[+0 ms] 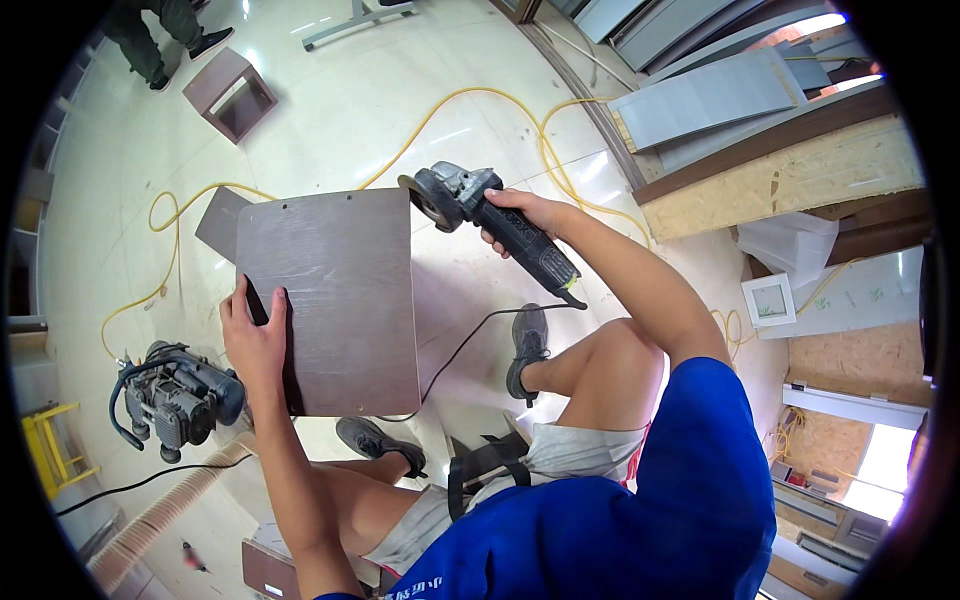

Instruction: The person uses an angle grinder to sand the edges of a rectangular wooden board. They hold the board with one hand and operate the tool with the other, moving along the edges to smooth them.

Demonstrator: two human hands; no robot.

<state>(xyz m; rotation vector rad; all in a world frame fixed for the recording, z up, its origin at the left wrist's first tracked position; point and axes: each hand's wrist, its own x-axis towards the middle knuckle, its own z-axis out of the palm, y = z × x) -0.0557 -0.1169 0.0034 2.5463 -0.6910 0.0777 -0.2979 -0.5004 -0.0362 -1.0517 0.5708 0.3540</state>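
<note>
A dark brown wooden panel (pixel 345 290) with a faint grain stands in front of me, between my legs. My left hand (pixel 257 335) grips its left edge, thumb on the broad face and fingers along the dark side. In my right hand (pixel 535 215) is a black and grey angle grinder (pixel 520 235), held by its body. The grinder's disc (pixel 432 200) is beside the panel's upper right corner. From the handle end a black cord (pixel 465 355) loops down behind the panel. Whether the disc is spinning cannot be told.
An air compressor (pixel 185 400) stands at the left, near a ribbed hose (pixel 165 515). A yellow air hose (pixel 470 92) winds across the tiled floor. Farther off are a brown open box (pixel 230 95) and a person's legs (pixel 150 40). Boards (pixel 710 100) lean at the right.
</note>
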